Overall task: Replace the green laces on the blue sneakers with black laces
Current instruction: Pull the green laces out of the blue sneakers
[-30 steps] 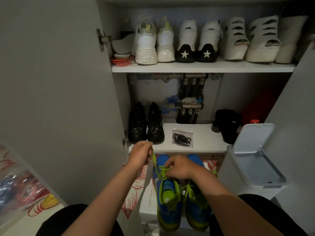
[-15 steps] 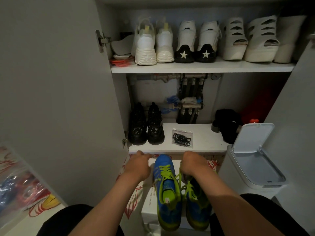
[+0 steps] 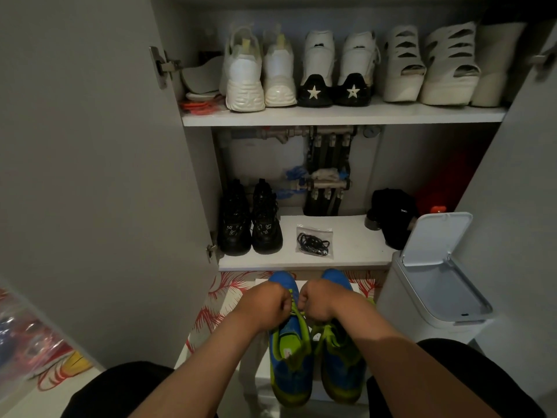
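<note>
Two blue sneakers with green trim stand side by side on a white box, toes pointing away: the left sneaker (image 3: 291, 360) and the right sneaker (image 3: 342, 357). Green laces (image 3: 294, 309) run up the left one. My left hand (image 3: 265, 301) and my right hand (image 3: 321, 300) are curled close together over that shoe's lacing, each pinching the green lace. A clear bag of black laces (image 3: 315, 242) lies on the lower cabinet shelf, beyond the sneakers.
Black boots (image 3: 250, 224) stand at the lower shelf's left, a dark cap (image 3: 391, 215) at its right. White shoes line the upper shelf (image 3: 343, 114). An open-lidded white bin (image 3: 434, 273) stands at right. The cabinet door (image 3: 90, 176) hangs open on the left.
Both hands have come back from the sneakers' toes and drawn together over the left sneaker's lacing. A second ago the left hand was pulling a green lace up and to the left.
</note>
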Available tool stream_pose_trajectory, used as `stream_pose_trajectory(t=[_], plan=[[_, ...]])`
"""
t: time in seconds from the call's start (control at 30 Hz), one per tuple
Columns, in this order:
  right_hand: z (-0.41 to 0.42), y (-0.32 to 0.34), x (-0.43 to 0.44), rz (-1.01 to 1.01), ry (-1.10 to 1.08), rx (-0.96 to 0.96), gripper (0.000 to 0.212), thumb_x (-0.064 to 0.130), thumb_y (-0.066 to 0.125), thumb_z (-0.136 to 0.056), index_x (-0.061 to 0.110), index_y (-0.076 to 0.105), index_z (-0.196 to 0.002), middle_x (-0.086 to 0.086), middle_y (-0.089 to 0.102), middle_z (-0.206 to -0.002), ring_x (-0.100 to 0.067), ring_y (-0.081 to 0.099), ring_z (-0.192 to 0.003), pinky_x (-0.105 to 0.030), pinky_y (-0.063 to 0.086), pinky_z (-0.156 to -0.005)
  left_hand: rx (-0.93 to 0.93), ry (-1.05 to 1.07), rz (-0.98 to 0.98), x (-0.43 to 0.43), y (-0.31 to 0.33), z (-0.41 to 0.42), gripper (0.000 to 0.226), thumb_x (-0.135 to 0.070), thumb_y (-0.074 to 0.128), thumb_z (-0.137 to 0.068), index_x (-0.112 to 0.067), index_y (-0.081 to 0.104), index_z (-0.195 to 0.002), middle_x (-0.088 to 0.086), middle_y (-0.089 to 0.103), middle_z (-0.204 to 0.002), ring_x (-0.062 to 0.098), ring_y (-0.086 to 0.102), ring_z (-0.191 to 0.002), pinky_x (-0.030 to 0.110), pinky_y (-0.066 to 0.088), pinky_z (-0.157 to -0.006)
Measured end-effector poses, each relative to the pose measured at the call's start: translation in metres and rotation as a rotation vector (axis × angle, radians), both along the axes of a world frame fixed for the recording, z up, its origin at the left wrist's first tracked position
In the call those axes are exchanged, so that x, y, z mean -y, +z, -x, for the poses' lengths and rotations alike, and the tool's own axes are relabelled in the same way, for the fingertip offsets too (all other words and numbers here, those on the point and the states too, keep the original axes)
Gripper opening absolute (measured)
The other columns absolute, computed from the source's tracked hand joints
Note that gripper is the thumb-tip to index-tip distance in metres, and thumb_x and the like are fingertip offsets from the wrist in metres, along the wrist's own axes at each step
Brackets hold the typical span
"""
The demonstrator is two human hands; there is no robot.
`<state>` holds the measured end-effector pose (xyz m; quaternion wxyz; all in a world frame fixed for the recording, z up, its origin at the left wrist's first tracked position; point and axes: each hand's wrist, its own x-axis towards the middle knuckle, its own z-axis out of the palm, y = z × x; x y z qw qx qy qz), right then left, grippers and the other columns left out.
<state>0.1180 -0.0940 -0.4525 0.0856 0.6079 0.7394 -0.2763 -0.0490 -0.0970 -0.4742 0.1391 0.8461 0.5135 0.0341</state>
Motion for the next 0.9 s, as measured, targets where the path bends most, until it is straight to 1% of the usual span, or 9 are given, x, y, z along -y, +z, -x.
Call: stream_pose_trajectory(t=[0.13,0.27,0.37,0.47,0.53,0.63,0.67,0.8,0.9], plan=[[0.001,0.001,0.000,-0.013,-0.033,-0.009,0.022,0.014,0.057,-0.091,0.011,0.073,-0.106,-0.009,0.071,-0.109,-0.025,0.066,-0.100,-0.037,0.056,-0.089,0.083,0.020,-0.012,0.000,-0.004,0.000,0.014,-0.023,0.048,-0.095,-0.014,0.051,-0.084,0.014,0.063,-0.090,0.030,0.059,-0.085,0.042,0.050,-0.071],[0.008,0.002,0.002,-0.021,-0.070,-0.027,0.022,0.035,0.058,-0.086,0.015,0.061,-0.078,-0.005,0.062,-0.081,-0.021,0.061,-0.077,-0.032,0.048,-0.068,0.096,0.027,0.007,-0.001,-0.007,0.002,0.007,-0.025,0.052,-0.090,-0.020,0.057,-0.095,0.006,0.065,-0.096,0.025,0.060,-0.090,0.036,0.050,-0.073],[0.009,0.003,0.003,-0.029,-0.039,0.022,0.022,0.036,0.069,-0.081,0.016,0.064,-0.086,-0.006,0.067,-0.090,-0.022,0.067,-0.087,-0.035,0.055,-0.074,0.042,0.025,0.018,-0.004,-0.005,0.003,0.021,-0.021,0.051,-0.089,-0.022,0.068,-0.100,0.005,0.067,-0.103,0.023,0.060,-0.094,0.036,0.053,-0.077],[0.007,0.000,0.003,-0.033,-0.030,0.030,0.016,0.027,0.068,-0.083,0.013,0.065,-0.089,-0.010,0.069,-0.096,-0.024,0.067,-0.091,-0.037,0.057,-0.079,0.098,0.107,0.078,-0.007,-0.002,0.007,0.023,-0.021,0.049,-0.088,-0.021,0.072,-0.091,0.002,0.070,-0.097,0.022,0.063,-0.091,0.037,0.054,-0.080],[0.006,0.000,0.003,-0.036,-0.031,0.026,0.017,0.025,0.067,-0.083,0.011,0.067,-0.092,-0.010,0.069,-0.097,-0.025,0.067,-0.092,-0.038,0.057,-0.079,0.207,0.216,0.163,-0.012,0.000,0.013,0.022,-0.022,0.050,-0.087,-0.015,0.067,-0.075,0.003,0.069,-0.083,0.021,0.063,-0.083,0.035,0.053,-0.076],[0.004,-0.002,0.003,-0.028,-0.031,-0.004,0.022,0.028,0.069,-0.083,0.010,0.070,-0.096,-0.010,0.070,-0.100,-0.024,0.067,-0.094,-0.038,0.056,-0.082,0.386,0.298,0.353,-0.014,0.004,0.020,0.023,-0.018,0.053,-0.082,-0.017,0.052,-0.060,0.003,0.053,-0.067,0.018,0.052,-0.068,0.033,0.040,-0.068],[0.004,-0.003,0.003,-0.029,-0.034,-0.011,0.023,0.029,0.069,-0.083,0.010,0.070,-0.096,-0.009,0.070,-0.100,-0.024,0.067,-0.094,-0.038,0.056,-0.082,0.426,0.285,0.390,-0.011,0.005,0.020,0.021,-0.019,0.054,-0.081,-0.018,0.053,-0.061,0.002,0.051,-0.067,0.016,0.050,-0.067,0.033,0.038,-0.068],[0.005,-0.002,0.002,-0.039,-0.026,0.003,0.025,0.031,0.071,-0.082,0.014,0.069,-0.100,-0.007,0.069,-0.101,-0.022,0.066,-0.094,-0.039,0.058,-0.085,0.510,0.205,0.412,0.000,-0.002,0.009,0.016,-0.027,0.069,-0.078,-0.024,0.062,-0.064,-0.010,0.061,-0.069,0.006,0.057,-0.070,0.029,0.048,-0.072],[0.006,-0.004,0.001,-0.044,-0.010,0.019,0.025,0.032,0.069,-0.084,0.013,0.068,-0.101,-0.009,0.068,-0.103,-0.024,0.066,-0.096,-0.040,0.057,-0.086,0.450,0.179,0.453,-0.001,-0.003,0.008,0.019,-0.039,0.076,-0.075,-0.028,0.061,-0.069,-0.011,0.062,-0.070,0.007,0.057,-0.071,0.027,0.048,-0.071]])
